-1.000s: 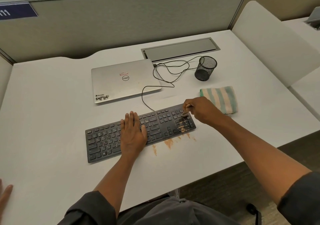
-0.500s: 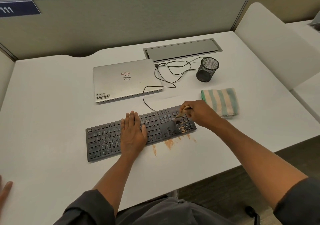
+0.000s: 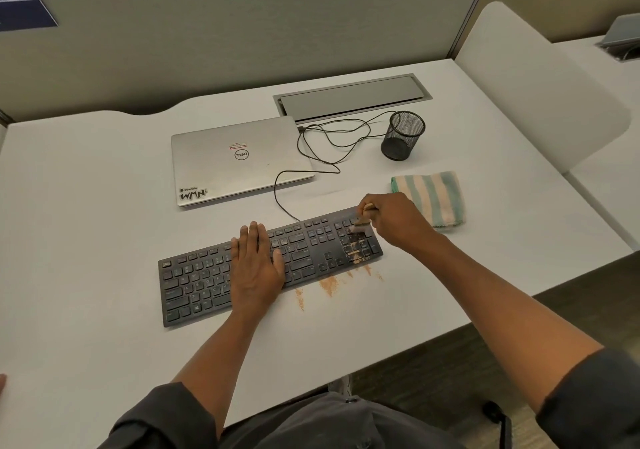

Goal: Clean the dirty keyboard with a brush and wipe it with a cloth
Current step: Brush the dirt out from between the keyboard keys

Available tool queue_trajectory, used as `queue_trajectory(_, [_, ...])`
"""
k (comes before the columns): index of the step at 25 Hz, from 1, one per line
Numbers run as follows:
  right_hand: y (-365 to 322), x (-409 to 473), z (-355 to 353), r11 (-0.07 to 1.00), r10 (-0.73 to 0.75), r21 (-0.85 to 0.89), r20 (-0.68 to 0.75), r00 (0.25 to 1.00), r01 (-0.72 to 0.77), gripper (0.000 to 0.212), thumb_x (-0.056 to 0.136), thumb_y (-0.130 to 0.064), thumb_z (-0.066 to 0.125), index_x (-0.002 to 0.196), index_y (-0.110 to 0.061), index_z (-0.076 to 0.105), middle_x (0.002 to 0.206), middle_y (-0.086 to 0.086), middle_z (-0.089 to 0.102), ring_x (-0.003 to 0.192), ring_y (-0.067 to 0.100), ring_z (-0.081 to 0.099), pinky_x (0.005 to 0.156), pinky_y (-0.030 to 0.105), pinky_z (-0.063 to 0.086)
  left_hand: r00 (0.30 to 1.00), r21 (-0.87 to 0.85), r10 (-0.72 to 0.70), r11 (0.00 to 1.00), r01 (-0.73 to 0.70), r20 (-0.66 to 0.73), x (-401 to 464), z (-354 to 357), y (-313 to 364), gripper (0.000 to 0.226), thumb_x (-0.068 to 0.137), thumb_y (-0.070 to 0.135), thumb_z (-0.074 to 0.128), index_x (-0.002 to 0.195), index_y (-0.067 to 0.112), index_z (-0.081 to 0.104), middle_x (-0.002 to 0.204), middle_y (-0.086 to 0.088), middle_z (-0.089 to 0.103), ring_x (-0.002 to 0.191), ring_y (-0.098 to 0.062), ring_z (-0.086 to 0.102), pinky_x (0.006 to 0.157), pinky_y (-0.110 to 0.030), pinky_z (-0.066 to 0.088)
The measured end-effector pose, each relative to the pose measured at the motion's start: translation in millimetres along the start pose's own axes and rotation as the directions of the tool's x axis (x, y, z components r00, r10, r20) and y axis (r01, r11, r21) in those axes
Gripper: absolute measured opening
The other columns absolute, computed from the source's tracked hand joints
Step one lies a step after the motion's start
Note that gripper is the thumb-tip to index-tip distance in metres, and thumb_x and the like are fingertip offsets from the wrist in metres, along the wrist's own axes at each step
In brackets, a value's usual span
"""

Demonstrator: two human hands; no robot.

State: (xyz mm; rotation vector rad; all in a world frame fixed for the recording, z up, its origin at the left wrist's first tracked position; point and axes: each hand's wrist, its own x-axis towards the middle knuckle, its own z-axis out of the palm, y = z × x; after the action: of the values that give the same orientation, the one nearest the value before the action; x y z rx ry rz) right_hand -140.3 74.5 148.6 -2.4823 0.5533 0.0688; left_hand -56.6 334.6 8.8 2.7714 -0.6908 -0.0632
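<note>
Hidden: the brush shows only in part; a bit of pale handle pokes out above the right hand and the blurred head sits just under the fingers, so the bristles are hard to make out.
Cut off: a fingertip peeks in at the left edge of the frame, the rest out of view; the blue tag on the left partition is cropped too.
Blurred: the key legends on the keyboard are too small to read.
Right hand: fingers curled round the brush handle, pinching it, over the far right corner of the keyboard.
Brush: head touching the number-pad keys, directly below and left of the gripping hand.
Left hand: flat, fingers straight and close together, pressing down on the middle of the keyboard.
Keyboard: black, lying slanted on the white desk, orange-brown dust on its right-hand keys.
Dust: streaks on the desk just in front of the keyboard's near edge.
Cloth: striped green and cream, folded, just beyond the right hand, partly covered by the wrist.
Laptop: closed, silver, behind the keyboard.
Cable: loops between the laptop and the mesh cup.
</note>
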Motion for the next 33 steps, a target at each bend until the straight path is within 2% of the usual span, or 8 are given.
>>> queue_trajectory(3, [-1,1,-2,0.999,0.017,0.043,-0.068,0.998,-0.015,0.018,0.094,-0.01,0.053,0.097,-0.013,0.07,0.087,0.002,0.071,0.079,0.015,0.063,0.069,0.026,0.05,1.0,0.004,0.003,1.0,-0.003,-0.009,0,1,0,0.071,0.1,0.041,0.02,0.159,0.003,0.02,0.166,-0.015,0.021,0.155,-0.029,0.012,0.127,-0.043,0.003])
queue_trajectory(7, [-1,0,8,0.994,-0.005,-0.112,-0.086,0.996,-0.004,0.022,0.098,-0.021,0.041,0.094,-0.014,0.061,0.083,0.009,0.069,0.073,0.025,0.062,0.066,0.037,0.052,1.0,0.016,0.0,1.0,0.0,-0.005,1,1,1,0.07,0.1,0.041,0.02,0.159,0.004,0.02,0.166,-0.015,0.021,0.155,-0.029,0.012,0.127,-0.043,0.004])
queue_trajectory(11, [-3,6,5,0.991,0.044,-0.115,-0.174,0.984,-0.065,0.022,0.1,-0.017,0.038,0.096,-0.007,0.058,0.08,0.012,0.064,0.071,0.03,0.058,0.06,0.036,0.044,1.0,0.013,0.0,1.0,0.0,-0.004,1,0,1,0.071,0.1,0.041,0.019,0.159,0.004,0.019,0.166,-0.015,0.02,0.155,-0.029,0.011,0.127,-0.043,0.004])
queue_trajectory(17, [-1,10,2,0.957,0.097,-0.277,0.02,0.995,-0.088,0.014,0.094,-0.007,0.043,0.095,-0.005,0.057,0.088,0.01,0.06,0.077,0.025,0.052,0.064,0.03,0.037,1.0,-0.014,-0.001,1.0,0.0,-0.02,1,1,1,0.072,0.098,0.042,0.019,0.159,0.003,0.021,0.166,-0.016,0.022,0.155,-0.029,0.013,0.127,-0.044,0.004])
queue_trajectory(21, [-1,16,1,0.982,0.03,-0.183,-0.061,0.998,-0.041,0.021,0.098,-0.01,0.04,0.098,-0.005,0.061,0.092,0.015,0.067,0.086,0.032,0.061,0.075,0.039,0.051,1.0,-0.009,-0.003,1.0,0.003,-0.011,1,1,1,0.072,0.099,0.042,0.018,0.159,0.004,0.019,0.166,-0.015,0.02,0.156,-0.028,0.011,0.127,-0.043,0.003])
queue_trajectory(27, [2,14,3,0.96,0.093,-0.256,-0.076,0.993,-0.109,0.02,0.096,-0.008,0.042,0.103,-0.002,0.06,0.093,0.016,0.067,0.086,0.032,0.062,0.069,0.034,0.047,1.0,-0.002,-0.002,1.0,0.002,-0.007,1,1,1,0.073,0.098,0.043,0.016,0.159,0.003,0.019,0.166,-0.015,0.02,0.156,-0.028,0.01,0.127,-0.043,0.003])
queue_trajectory(31, [-5,13,9,0.998,0.059,-0.024,-0.021,0.998,-0.059,0.026,0.097,-0.017,0.04,0.096,-0.009,0.064,0.093,0.01,0.069,0.084,0.027,0.064,0.073,0.035,0.052,1.0,-0.005,-0.001,1.0,0.0,-0.014,0,1,1,0.073,0.098,0.043,0.017,0.159,0.003,0.021,0.166,-0.015,0.021,0.156,-0.029,0.012,0.127,-0.043,0.003])
queue_trajectory(33, [-6,10,15,0.995,0.056,-0.08,-0.012,0.998,-0.056,0.027,0.098,-0.017,0.038,0.096,-0.009,0.063,0.091,0.011,0.069,0.083,0.028,0.064,0.072,0.036,0.052,1.0,-0.01,-0.002,1.0,0.002,-0.012,0,0,1,0.073,0.098,0.043,0.017,0.159,0.004,0.02,0.166,-0.015,0.021,0.156,-0.028,0.011,0.127,-0.043,0.003])
